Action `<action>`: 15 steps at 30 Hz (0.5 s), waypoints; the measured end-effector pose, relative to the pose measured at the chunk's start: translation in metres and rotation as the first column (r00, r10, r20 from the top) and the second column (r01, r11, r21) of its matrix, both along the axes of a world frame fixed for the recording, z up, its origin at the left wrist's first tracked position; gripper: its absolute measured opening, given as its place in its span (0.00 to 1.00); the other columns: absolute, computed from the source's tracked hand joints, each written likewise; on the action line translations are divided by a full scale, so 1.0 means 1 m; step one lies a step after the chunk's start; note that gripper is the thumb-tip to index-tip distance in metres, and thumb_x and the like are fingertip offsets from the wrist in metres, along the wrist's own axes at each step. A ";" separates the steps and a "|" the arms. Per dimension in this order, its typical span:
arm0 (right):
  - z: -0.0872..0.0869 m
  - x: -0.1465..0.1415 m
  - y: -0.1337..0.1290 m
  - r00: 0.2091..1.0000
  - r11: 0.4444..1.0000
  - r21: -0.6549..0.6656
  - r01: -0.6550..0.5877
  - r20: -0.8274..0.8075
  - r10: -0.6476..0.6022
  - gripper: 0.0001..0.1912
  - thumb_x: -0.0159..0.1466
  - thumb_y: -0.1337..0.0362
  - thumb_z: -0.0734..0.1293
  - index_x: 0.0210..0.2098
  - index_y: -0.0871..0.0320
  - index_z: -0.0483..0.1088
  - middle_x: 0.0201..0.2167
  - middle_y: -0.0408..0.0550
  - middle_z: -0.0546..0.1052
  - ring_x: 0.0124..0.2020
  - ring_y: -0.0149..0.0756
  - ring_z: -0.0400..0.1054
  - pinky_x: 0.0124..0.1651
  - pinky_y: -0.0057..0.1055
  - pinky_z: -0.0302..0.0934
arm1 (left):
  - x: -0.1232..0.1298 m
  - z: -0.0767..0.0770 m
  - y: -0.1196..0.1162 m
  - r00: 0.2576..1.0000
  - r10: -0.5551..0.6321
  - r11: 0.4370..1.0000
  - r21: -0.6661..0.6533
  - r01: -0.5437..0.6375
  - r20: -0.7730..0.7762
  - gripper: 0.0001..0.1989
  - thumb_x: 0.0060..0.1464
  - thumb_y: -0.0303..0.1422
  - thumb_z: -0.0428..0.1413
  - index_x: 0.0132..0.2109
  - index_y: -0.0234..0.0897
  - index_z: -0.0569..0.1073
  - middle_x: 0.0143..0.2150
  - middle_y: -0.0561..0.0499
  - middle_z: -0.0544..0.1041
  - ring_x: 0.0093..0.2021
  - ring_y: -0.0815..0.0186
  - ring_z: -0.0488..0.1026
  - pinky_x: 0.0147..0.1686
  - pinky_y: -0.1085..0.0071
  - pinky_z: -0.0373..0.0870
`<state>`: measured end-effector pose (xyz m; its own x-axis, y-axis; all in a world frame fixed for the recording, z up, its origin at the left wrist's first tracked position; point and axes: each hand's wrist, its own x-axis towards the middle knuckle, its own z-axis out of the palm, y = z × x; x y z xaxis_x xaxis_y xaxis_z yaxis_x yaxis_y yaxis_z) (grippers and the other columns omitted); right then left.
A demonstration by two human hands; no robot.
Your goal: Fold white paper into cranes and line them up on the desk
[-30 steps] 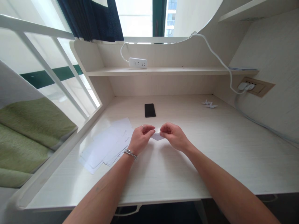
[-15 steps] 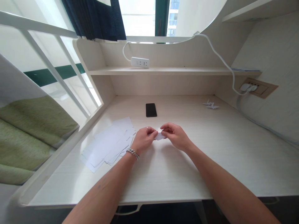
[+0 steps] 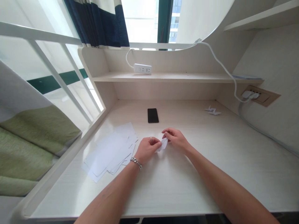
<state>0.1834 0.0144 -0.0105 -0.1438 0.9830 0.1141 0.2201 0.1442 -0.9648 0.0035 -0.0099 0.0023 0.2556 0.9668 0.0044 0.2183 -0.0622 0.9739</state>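
A small folded piece of white paper (image 3: pixel 163 143) is held between my two hands, just above the desk (image 3: pixel 177 180). My left hand (image 3: pixel 147 149), with a ring and a chain bracelet, pinches its lower left side between thumb and fingers. At the upper right of the paper, the thumb and fingertips of my right hand (image 3: pixel 175 138) are closed on its edge. The fingers partly cover the folds. Loose white sheets (image 3: pixel 109 149) lie overlapping to the left of my left hand.
A black phone (image 3: pixel 153 115) lies beyond my hands. Folded paper cranes (image 3: pixel 213 111) rest at the back right. On the shelf (image 3: pixel 168 77) stands a white power strip (image 3: pixel 142 68). A white cable runs to a wall socket (image 3: pixel 261 95) on the right.
The folded paper has turned from lying nearly level to slanting up to the right. My right hand has shifted its grip on it. The whole view has tilted slightly upward.
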 end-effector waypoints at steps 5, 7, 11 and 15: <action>-0.011 -0.003 0.046 0.890 0.952 0.225 0.206 0.363 -0.278 0.17 0.66 0.59 0.56 0.42 0.56 0.74 0.41 0.51 0.79 0.44 0.41 0.72 0.49 0.39 0.63 | 0.006 -0.003 0.001 0.979 0.110 0.989 -0.116 -0.091 0.170 0.11 0.48 0.39 0.61 0.30 0.34 0.77 0.25 0.50 0.77 0.27 0.66 0.73 0.30 0.72 0.67; -0.011 -0.007 0.067 0.875 0.946 0.257 0.195 0.390 -0.286 0.19 0.67 0.60 0.55 0.46 0.56 0.74 0.47 0.53 0.77 0.51 0.43 0.68 0.55 0.40 0.59 | 0.007 -0.004 0.002 0.969 0.156 0.983 -0.122 -0.134 0.192 0.11 0.49 0.40 0.61 0.32 0.34 0.77 0.25 0.51 0.77 0.27 0.66 0.73 0.31 0.71 0.67; -0.008 -0.016 0.110 0.848 0.953 0.237 0.189 0.449 -0.280 0.20 0.67 0.54 0.56 0.49 0.50 0.75 0.51 0.54 0.75 0.55 0.50 0.64 0.58 0.48 0.54 | 0.006 -0.007 0.005 0.961 0.170 0.980 -0.141 -0.141 0.219 0.13 0.49 0.42 0.62 0.34 0.34 0.76 0.27 0.50 0.78 0.29 0.65 0.74 0.31 0.71 0.68; -0.010 -0.026 0.145 0.825 0.951 0.200 0.234 0.477 -0.303 0.21 0.66 0.47 0.58 0.45 0.48 0.77 0.55 0.54 0.71 0.58 0.55 0.59 0.60 0.55 0.48 | 0.005 -0.012 0.007 0.949 0.172 0.976 -0.179 -0.128 0.263 0.15 0.50 0.43 0.61 0.36 0.34 0.75 0.27 0.49 0.78 0.29 0.65 0.75 0.31 0.71 0.68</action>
<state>0.1575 0.1592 -0.0201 0.0526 0.9728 0.2258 0.7115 0.1221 -0.6920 0.0089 -0.0025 -0.0095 0.1179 0.9879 -0.1012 -0.0647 0.1093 0.9919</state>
